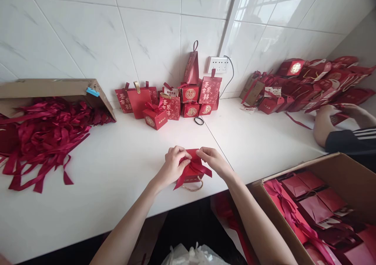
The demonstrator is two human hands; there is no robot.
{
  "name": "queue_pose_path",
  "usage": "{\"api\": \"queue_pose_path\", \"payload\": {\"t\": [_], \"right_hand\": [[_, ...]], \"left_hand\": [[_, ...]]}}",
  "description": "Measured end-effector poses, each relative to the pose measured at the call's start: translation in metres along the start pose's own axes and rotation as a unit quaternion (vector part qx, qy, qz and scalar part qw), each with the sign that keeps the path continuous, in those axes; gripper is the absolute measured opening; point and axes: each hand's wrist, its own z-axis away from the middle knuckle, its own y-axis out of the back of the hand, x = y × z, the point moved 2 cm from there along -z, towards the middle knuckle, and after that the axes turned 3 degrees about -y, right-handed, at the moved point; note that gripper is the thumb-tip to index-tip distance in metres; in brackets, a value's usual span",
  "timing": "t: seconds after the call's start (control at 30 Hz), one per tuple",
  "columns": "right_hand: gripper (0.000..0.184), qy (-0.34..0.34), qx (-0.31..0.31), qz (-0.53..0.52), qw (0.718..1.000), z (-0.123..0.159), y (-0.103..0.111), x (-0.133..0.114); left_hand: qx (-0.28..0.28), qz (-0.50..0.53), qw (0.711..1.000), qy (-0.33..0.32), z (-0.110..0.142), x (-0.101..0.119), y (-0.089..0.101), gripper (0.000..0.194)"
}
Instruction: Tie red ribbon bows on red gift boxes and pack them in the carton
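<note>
A small red gift box (192,177) with a gold rope handle (194,187) sits on the white table in front of me. Dark red ribbon (197,167) lies over its top, gathered in the middle with two ends spreading toward me. My left hand (175,161) pinches the ribbon near its centre, fingers closed. On the box's right side, my right hand (214,159) is closed too, thumb and fingertips pinching the ribbon at the top. Parts of the ribbon are hidden behind my fingers.
At left, ribbons (49,139) spill from a cardboard box (58,85). Finished-looking red boxes (156,118) stand by the wall, a black ring (199,121) before them. Right are piled red boxes (314,85), another person's hands (337,116), and an open carton (264,202) of red boxes.
</note>
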Motion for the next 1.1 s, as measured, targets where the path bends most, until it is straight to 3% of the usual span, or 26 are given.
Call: {"api": "queue_pose_path", "payload": {"t": [0.3, 0.47, 0.57, 0.67, 0.73, 0.83, 0.93, 1.0, 1.1], "right_hand": [[0.030, 0.003, -0.023, -0.011, 1.000, -0.002, 0.002, 0.005], [0.036, 0.004, 0.069, 0.061, 0.996, 0.005, 0.001, 0.012], [0.046, -0.013, 0.090, 0.115, 0.989, 0.011, -0.003, 0.011], [0.045, -0.007, 0.095, 0.108, 0.989, 0.013, -0.006, 0.011], [0.041, 0.003, 0.093, 0.075, 0.993, 0.012, -0.007, 0.013], [0.040, 0.018, 0.092, 0.028, 0.995, 0.012, -0.010, 0.020], [0.041, 0.033, 0.104, 0.011, 0.994, 0.011, -0.013, 0.026], [0.042, 0.043, 0.113, 0.005, 0.993, 0.011, -0.014, 0.029], [0.042, 0.049, 0.119, -0.017, 0.992, 0.010, -0.017, 0.032]], "left_hand": [[-0.028, 0.046, 0.997, 0.054, 0.000, 0.001, -0.004, 0.012], [-0.041, 0.055, 0.995, 0.069, 0.000, 0.003, -0.001, 0.013], [-0.036, 0.056, 0.996, 0.067, 0.001, 0.003, 0.000, 0.012], [-0.010, 0.081, 0.996, 0.039, 0.004, 0.003, 0.000, 0.010], [0.055, 0.105, 0.992, 0.039, 0.007, 0.001, 0.000, 0.009], [0.159, 0.123, 0.970, 0.135, 0.011, -0.005, 0.002, 0.017], [0.123, 0.153, 0.955, 0.221, 0.014, -0.008, 0.002, 0.025], [0.090, 0.172, 0.955, 0.225, 0.016, -0.006, 0.002, 0.031], [0.102, 0.193, 0.950, 0.223, 0.021, -0.002, 0.002, 0.036]]}}
